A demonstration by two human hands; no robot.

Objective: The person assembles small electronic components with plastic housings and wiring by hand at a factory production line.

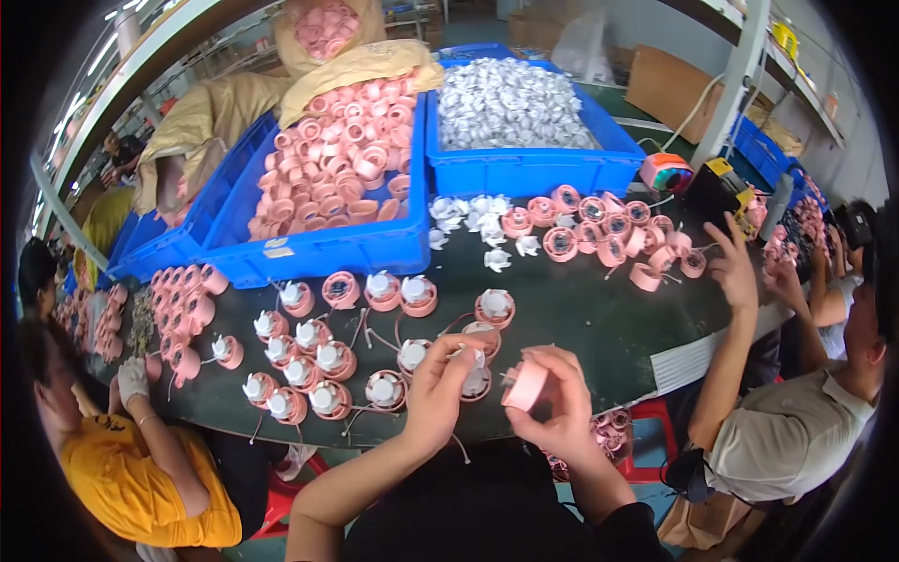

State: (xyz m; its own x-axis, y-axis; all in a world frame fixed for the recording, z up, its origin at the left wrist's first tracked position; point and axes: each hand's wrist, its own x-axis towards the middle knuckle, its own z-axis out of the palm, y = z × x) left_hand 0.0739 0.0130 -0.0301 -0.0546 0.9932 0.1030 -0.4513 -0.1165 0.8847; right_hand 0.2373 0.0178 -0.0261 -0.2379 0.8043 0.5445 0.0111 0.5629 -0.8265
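Two parts, seemingly mid-assembly: left hand point(438, 382) pinches white piece point(478, 357), right hand point(560, 403) grips pink housing point(526, 385). Fitting likely needs alignment.

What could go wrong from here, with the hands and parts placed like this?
1. The right hand holds a pink housing in its fingers near the table's front edge; a slip might send it to the floor.
2. The left hand is close to the white-topped units, so a brush could shift or tip one.
3. Loose wires trail among those units and might snag a finger.
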